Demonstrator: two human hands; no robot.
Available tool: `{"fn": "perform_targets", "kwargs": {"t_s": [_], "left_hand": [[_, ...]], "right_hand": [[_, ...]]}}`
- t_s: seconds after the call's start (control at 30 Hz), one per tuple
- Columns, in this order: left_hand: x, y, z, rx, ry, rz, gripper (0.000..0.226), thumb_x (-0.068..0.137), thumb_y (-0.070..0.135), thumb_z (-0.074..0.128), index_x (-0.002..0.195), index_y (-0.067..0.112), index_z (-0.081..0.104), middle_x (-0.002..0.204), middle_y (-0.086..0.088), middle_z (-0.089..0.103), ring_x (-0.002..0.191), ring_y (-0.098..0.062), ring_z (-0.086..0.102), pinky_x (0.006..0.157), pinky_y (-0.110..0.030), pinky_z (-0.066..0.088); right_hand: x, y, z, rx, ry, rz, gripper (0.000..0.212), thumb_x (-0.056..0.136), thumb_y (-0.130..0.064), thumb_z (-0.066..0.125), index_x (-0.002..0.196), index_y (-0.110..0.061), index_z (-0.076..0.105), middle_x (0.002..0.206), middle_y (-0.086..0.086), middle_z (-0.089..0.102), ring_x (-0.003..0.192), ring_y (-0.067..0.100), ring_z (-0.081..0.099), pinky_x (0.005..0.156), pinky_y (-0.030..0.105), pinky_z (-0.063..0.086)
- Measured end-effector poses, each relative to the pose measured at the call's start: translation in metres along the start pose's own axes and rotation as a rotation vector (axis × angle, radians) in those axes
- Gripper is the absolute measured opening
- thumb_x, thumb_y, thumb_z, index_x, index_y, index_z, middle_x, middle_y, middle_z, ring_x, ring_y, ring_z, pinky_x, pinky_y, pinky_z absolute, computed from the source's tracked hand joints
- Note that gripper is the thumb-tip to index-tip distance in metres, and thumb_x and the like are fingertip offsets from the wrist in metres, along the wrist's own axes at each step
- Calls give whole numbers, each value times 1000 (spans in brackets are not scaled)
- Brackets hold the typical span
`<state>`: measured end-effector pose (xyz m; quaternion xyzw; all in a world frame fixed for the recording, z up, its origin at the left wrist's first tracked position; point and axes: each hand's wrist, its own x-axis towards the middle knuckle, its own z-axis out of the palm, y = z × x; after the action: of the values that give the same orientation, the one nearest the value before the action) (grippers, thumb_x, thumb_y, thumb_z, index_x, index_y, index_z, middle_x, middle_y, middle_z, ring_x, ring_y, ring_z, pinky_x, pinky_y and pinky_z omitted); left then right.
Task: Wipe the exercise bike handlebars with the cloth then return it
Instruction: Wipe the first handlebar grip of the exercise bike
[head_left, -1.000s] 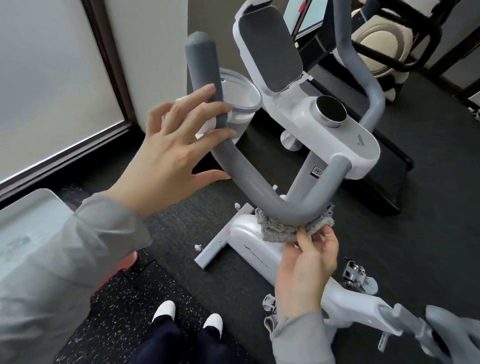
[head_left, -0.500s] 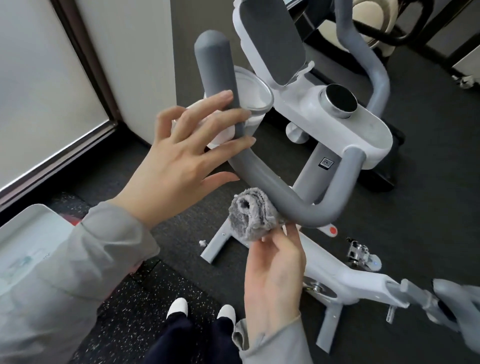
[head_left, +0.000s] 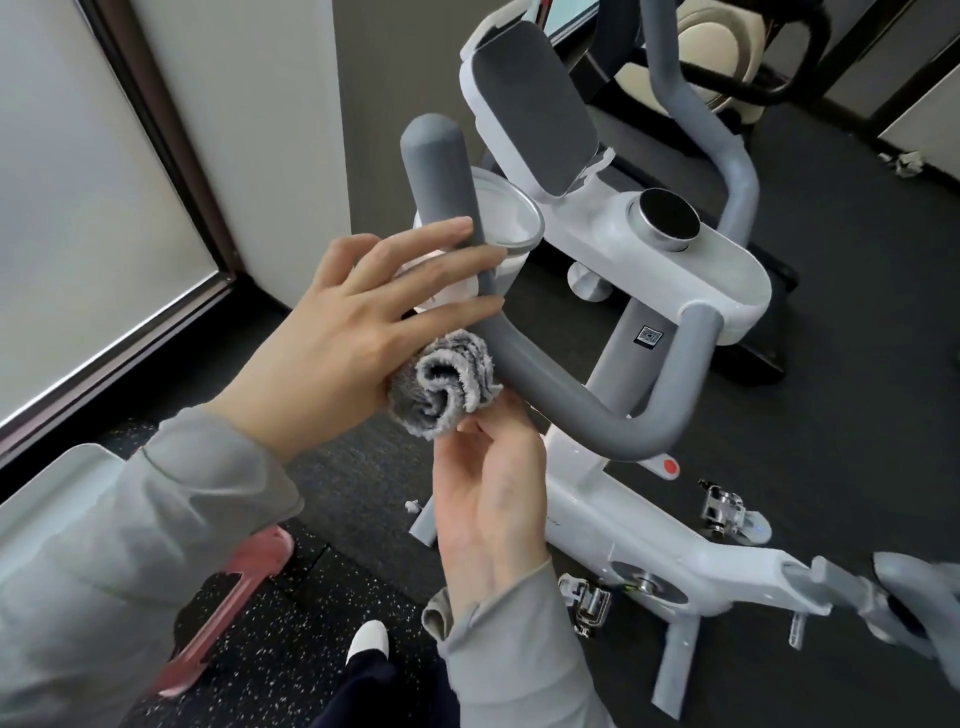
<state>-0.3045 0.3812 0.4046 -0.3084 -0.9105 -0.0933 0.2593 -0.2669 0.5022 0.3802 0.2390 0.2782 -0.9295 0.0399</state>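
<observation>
Cloth (head_left: 441, 387) pinched by right hand (head_left: 488, 499), touching left hand (head_left: 337, 343), beside handlebars (head_left: 550, 384)

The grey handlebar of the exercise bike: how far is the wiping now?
Done: cannot be judged by eye. In hand: the right hand presses the bunched grey fluffy cloth against the grey padded handlebar at its left bend; the left hand steadies the upright grip. Left: the far side, then returning the cloth.

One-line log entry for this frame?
step: wiping | right hand: holds cloth against handlebar | left hand: open, fingers on bar
</observation>
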Motion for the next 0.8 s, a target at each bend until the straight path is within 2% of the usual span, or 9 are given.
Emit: {"fn": "perform_targets", "kwargs": {"t_s": [0.1,0.17,0.23,0.37,0.47,0.57,0.63,0.73,0.8], "left_hand": [[0,3,2,1,23,-18,35,93,14,51,127,21,57,147,2,40,139,-20,30,95,-38,33],[0,6,4,6,42,-31,31,94,20,51,125,21,59,146,1,43,138,-19,31,95,-38,34],[-1,6,5,13,43,-37,32,93,21,53,124,21,59,146,1,44,138,-19,31,95,-39,33],[-2,7,7,23,48,-43,34,92,23,55,126,22,55,146,0,43,139,-20,30,95,-40,34],[-3,8,9,23,55,-56,35,92,26,54,127,22,53,146,0,43,140,-21,29,95,-39,33],[-3,11,9,21,66,-71,34,92,28,54,126,21,54,145,-2,44,140,-23,29,96,-41,33],[-3,16,9,21,70,-84,33,91,29,55,122,18,58,145,-4,45,139,-24,30,97,-42,32],[-6,27,7,20,59,-96,32,90,29,57,120,18,61,141,-5,49,139,-27,32,99,-44,29],[-9,36,5,-14,43,-98,34,90,29,58,121,18,61,138,-4,52,138,-27,33,101,-45,27]], "right_hand": [[-4,-6,-8,-61,15,14,36,77,5,53,110,-3,63,103,11,68,90,18,62,85,28,48],[-7,-10,-18,-113,39,-10,32,83,9,46,99,-8,69,94,9,71,82,16,66,80,28,52],[-10,-17,-32,-151,64,-35,39,86,13,40,93,-10,71,87,6,74,78,14,69,74,26,55],[-19,-35,-56,-204,88,-87,32,90,7,42,103,-4,69,94,10,76,85,18,73,74,28,60],[-25,-48,-75,-234,129,-152,31,91,4,43,95,-6,72,91,8,77,84,16,73,70,27,60],[-32,-65,-95,-301,245,-243,37,91,5,46,86,-15,77,91,3,78,86,13,73,63,22,58],[-35,-78,-109,-411,294,-343,33,90,4,51,92,-20,74,98,-1,77,95,14,71,69,23,59],[-39,-99,-124,-608,269,-502,34,90,5,54,100,-24,69,105,-5,75,108,15,66,90,27,56],[-43,-111,-129,-735,258,-599,36,89,4,55,101,-27,69,106,-7,74,110,12,65,94,27,53]]}}
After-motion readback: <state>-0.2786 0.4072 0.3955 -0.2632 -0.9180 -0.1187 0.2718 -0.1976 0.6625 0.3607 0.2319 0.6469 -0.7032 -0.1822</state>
